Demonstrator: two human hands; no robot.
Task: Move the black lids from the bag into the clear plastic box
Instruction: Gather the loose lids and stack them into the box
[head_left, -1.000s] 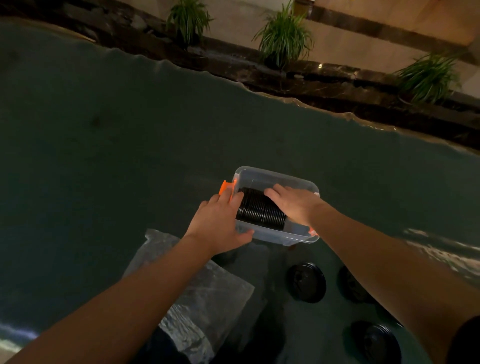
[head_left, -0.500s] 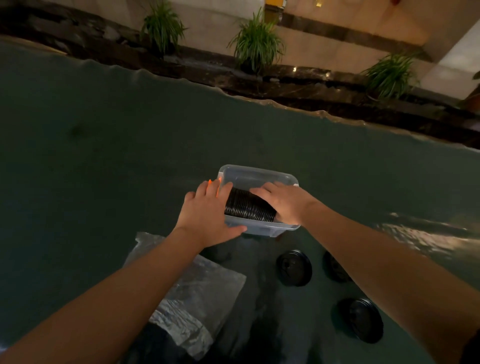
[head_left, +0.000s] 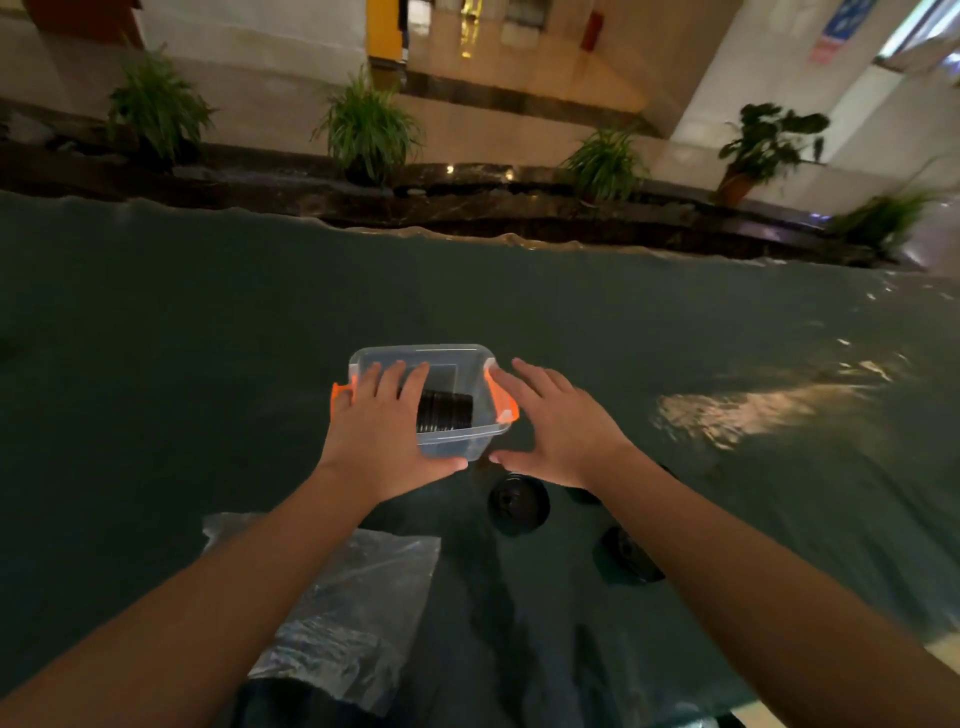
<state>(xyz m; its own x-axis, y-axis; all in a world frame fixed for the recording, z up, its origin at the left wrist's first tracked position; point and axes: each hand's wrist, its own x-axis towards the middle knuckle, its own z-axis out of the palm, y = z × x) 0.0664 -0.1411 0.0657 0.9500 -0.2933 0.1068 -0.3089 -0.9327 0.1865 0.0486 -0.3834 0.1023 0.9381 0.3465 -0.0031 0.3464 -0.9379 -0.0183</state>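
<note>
A clear plastic box (head_left: 470, 366) with orange clips stands on the dark green table. A row of black lids (head_left: 445, 411) lies inside it. My left hand (head_left: 382, 431) rests flat over the box's left side, fingers reaching inside and thumb at its near wall. My right hand (head_left: 553, 423) hovers open just right of the box, beside the right orange clip (head_left: 506, 408). Loose black lids lie near me: one (head_left: 518, 503) below the box, another (head_left: 626, 556) partly hidden by my right forearm. The crumpled clear bag (head_left: 345, 608) lies flat under my left forearm.
The green table cover (head_left: 156, 338) stretches wide to the left and far side. Beyond its far edge runs a dark ledge with several potted plants (head_left: 366, 127). A glare patch (head_left: 748, 413) shines on the table at the right.
My right hand has come out of the box and now hovers open at its right side. My left hand has moved over the box's left part. The box has turned.
</note>
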